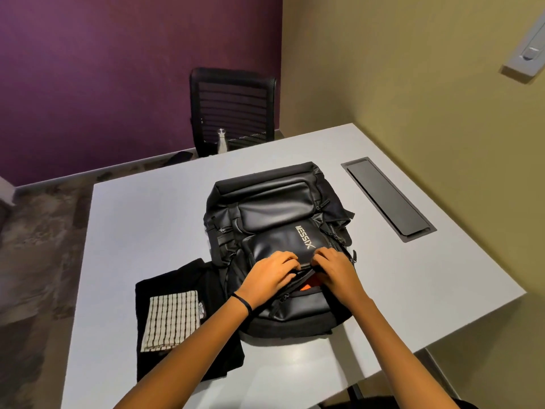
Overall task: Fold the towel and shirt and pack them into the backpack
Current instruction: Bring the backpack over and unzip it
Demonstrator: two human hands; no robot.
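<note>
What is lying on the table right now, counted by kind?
backpack: 1
shirt, black, folded: 1
towel, striped, folded, on top of the shirt: 1
Total: 3

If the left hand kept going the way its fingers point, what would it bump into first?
Most likely the right hand, whose fingers nearly meet it on the opening of the black glossy backpack. Depth is unclear, so the left hand might pass above it.
</note>
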